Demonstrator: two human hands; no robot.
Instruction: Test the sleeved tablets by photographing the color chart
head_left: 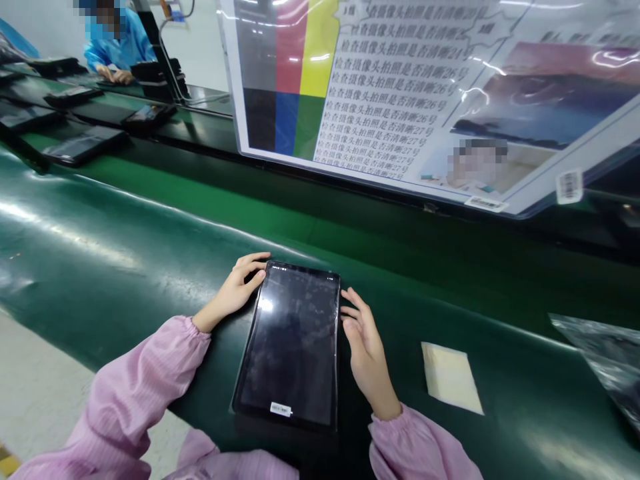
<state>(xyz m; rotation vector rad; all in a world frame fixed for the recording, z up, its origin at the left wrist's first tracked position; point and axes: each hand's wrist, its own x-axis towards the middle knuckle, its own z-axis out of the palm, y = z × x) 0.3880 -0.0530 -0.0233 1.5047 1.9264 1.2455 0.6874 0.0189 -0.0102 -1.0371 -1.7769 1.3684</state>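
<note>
The tablet [293, 347] lies face up by the bench's [100, 287] near edge, long axis running toward the far edge. The left hand [239, 285] is nearer, at its far-left corner; pinching or not, I cannot tell. The right hand [364, 337], loosely spread, sits just beside its right side.

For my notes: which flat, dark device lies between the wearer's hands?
The tablet with a white label at its near end; the others lie upper left.
</note>
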